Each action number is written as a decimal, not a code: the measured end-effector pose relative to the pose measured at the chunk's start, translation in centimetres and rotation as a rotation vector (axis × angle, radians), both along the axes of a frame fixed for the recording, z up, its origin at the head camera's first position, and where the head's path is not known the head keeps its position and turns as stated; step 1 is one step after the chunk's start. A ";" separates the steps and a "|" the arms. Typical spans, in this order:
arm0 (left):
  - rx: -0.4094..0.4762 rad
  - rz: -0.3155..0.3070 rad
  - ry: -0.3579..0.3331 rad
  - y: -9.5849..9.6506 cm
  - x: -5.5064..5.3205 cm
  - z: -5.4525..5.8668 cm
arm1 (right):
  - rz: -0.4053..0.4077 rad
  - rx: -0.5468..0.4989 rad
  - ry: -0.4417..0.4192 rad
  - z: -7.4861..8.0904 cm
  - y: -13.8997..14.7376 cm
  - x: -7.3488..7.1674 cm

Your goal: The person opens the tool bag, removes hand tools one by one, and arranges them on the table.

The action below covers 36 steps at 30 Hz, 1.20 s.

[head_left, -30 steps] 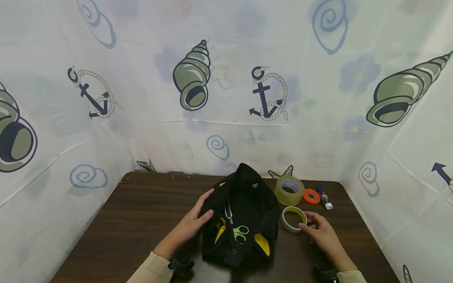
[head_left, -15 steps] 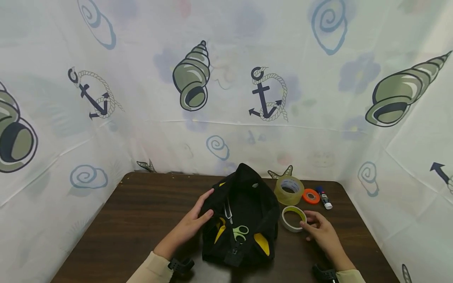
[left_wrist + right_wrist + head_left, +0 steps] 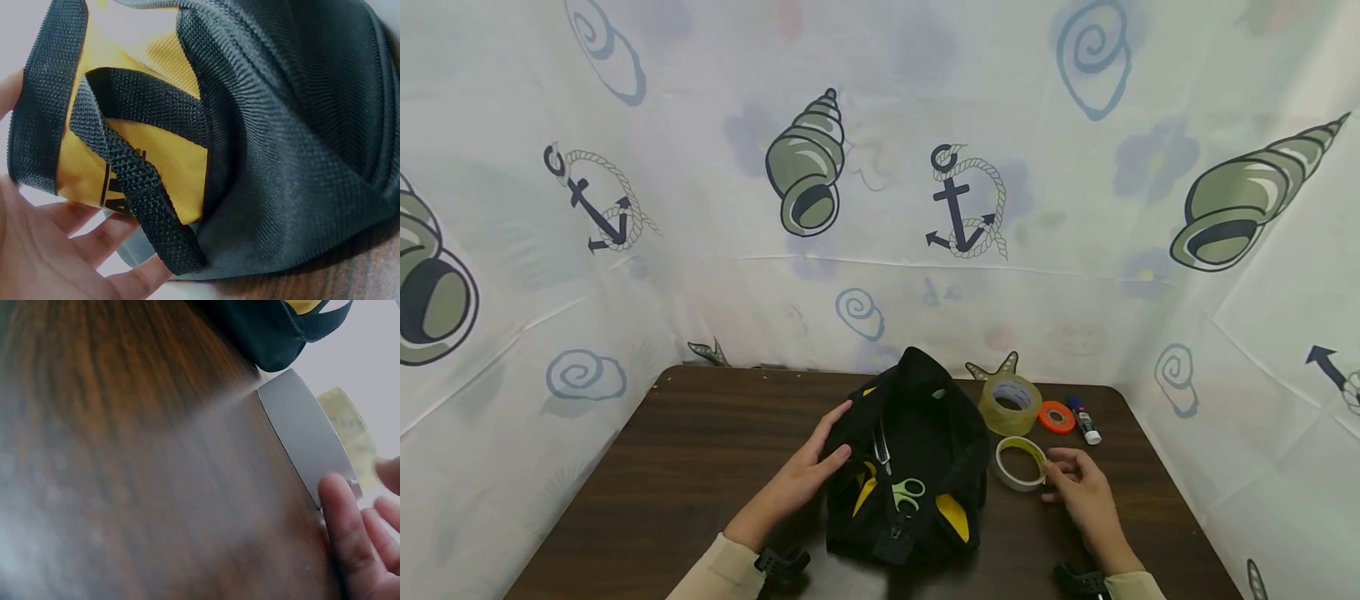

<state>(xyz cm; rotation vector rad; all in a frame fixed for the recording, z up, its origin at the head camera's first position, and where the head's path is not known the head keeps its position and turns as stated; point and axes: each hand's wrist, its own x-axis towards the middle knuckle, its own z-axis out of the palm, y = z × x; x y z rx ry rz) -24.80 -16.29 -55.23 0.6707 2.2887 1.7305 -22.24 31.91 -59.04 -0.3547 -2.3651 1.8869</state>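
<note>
A black tool bag (image 3: 910,467) with yellow panels stands with its top open in the head view. Green-handled scissors (image 3: 908,493) show at its near end. My left hand (image 3: 797,483) rests against the bag's left side, fingers extended; in the left wrist view its fingers (image 3: 103,240) lie by the yellow panel and a black webbing loop (image 3: 140,169). Right of the bag, a pale roll of tape (image 3: 1002,473) lies flat on the table. My right hand (image 3: 1086,496) is at the roll's right edge, its thumb (image 3: 340,500) touching or almost touching it, other fingers spread apart.
Behind the pale roll stand a large clear packing tape roll (image 3: 1011,417), a small orange tape roll (image 3: 1057,417) and a glue stick (image 3: 1086,422). The brown wooden table (image 3: 722,425) ends at a printed fabric backdrop (image 3: 880,208).
My right thumb has drawn back slightly to the right along the pale roll's edge. The left hand, the bag and the rolls stay in place.
</note>
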 end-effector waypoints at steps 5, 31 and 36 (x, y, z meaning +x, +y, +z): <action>0.001 -0.007 0.005 -0.1 0.0 -0.1 | -0.079 -0.127 0.089 0.0 -0.3 0.1; 0.016 -0.014 -0.034 0.0 0.1 -0.3 | 0.028 0.039 0.429 10.1 -6.5 3.0; 0.013 -0.005 -0.036 -0.2 0.0 -0.1 | 0.066 0.021 0.435 13.1 -8.3 3.6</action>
